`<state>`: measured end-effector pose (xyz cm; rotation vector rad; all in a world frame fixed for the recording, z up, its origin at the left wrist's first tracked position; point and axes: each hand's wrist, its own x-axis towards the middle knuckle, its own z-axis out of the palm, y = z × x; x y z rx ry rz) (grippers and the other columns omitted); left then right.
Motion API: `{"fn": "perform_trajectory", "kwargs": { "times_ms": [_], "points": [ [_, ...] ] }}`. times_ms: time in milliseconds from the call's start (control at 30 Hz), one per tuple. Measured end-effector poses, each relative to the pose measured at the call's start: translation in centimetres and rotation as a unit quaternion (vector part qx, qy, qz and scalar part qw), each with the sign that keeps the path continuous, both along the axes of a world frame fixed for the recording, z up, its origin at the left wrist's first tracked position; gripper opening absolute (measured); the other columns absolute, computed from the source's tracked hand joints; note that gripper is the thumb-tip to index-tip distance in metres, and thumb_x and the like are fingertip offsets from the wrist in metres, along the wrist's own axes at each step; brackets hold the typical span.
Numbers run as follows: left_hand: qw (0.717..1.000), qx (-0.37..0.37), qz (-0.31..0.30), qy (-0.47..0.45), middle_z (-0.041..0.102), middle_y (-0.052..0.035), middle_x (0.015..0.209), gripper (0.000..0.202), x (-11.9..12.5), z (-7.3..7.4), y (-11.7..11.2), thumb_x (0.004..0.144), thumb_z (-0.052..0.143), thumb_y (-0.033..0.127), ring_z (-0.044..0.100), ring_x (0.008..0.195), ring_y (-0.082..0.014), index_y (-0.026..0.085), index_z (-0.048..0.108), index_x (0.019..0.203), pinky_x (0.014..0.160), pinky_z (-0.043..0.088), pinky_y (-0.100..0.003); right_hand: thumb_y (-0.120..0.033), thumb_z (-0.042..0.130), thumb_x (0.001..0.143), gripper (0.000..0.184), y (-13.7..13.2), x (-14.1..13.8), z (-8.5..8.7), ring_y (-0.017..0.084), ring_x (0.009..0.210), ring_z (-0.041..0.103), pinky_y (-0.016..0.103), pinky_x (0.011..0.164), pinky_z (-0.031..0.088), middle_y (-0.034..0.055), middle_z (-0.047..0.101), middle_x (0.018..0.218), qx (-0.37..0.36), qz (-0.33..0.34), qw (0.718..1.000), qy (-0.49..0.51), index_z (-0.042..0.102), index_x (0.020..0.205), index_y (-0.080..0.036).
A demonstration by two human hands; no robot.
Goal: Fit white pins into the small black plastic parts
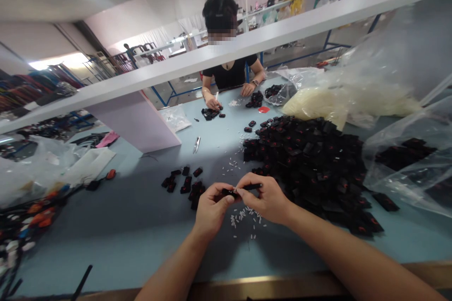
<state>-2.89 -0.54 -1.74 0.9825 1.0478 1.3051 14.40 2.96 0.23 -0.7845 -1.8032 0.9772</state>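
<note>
Close together above the blue-grey table, my left hand (212,209) and my right hand (266,197) meet at the fingertips. The left one pinches a small black piece (229,192), partly covered by the fingers. A slim black stick-like tool (253,186) is gripped in my right hand, its inner end hidden by the fingers at the black piece. Beneath the hands lie many small white slips (243,216). To the left is a loose group of black pieces (186,184), and a large heap of black pieces with red marks (310,155) spreads on the right.
Thread snips (197,144) lie beyond my hands. Clear plastic bags (416,164) stand at the right. Cords with orange ends (38,216) lie at the far left. A white shelf (169,66) crosses above the table. Opposite sits a co-worker (229,75) handling similar black pieces.
</note>
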Motion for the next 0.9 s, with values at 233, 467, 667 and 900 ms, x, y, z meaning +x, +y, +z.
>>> {"fn": "perform_trajectory", "kwargs": {
  "times_ms": [233,467,667,900],
  "points": [
    [1.0,0.017,-0.015,0.0,0.075,-0.004,0.086,0.02,-0.2,-0.2,0.0,0.072,0.077,0.021,0.07,0.081,-0.0178,0.017,0.068,0.09,0.08,0.056,-0.033,-0.023,0.053,0.089,0.015,0.2,0.2,0.1,0.013,0.066,0.061,0.024,0.062,0.047,0.0022,0.066,0.074,-0.029,0.024,0.996,0.084,0.065,0.082,-0.017],
    [0.999,0.033,-0.009,-0.007,0.071,-0.0056,0.092,0.024,-0.1,-0.1,0.2,0.072,0.077,0.022,0.07,0.082,-0.0215,0.017,0.065,0.092,0.074,0.057,-0.036,-0.031,0.04,0.098,0.031,0.7,0.3,0.0,0.015,0.074,0.061,0.027,0.07,0.047,0.0045,0.065,0.079,-0.041,-0.017,0.995,0.094,0.061,0.08,-0.018],
    [0.999,0.026,0.026,-0.001,0.069,-0.0018,0.083,0.024,-0.6,-0.8,0.5,0.069,0.078,0.023,0.066,0.073,-0.0154,0.018,0.068,0.091,0.069,0.053,-0.028,-0.024,0.056,0.088,0.01,1.2,-0.4,-0.5,0.013,0.069,0.055,0.023,0.064,0.041,0.0006,0.063,0.077,-0.057,-0.003,0.997,-0.043,0.063,0.087,-0.018],
    [0.999,-0.032,0.015,0.011,0.069,-0.003,0.08,0.032,-1.0,-1.4,0.7,0.066,0.081,0.028,0.059,0.063,-0.0117,0.016,0.07,0.093,0.06,0.048,-0.024,-0.02,0.061,0.08,0.005,1.1,-0.8,-0.9,0.01,0.06,0.044,0.021,0.054,0.032,-0.0041,0.053,0.065,-0.127,0.075,0.984,-0.099,0.06,0.076,-0.016]
  ]
}}
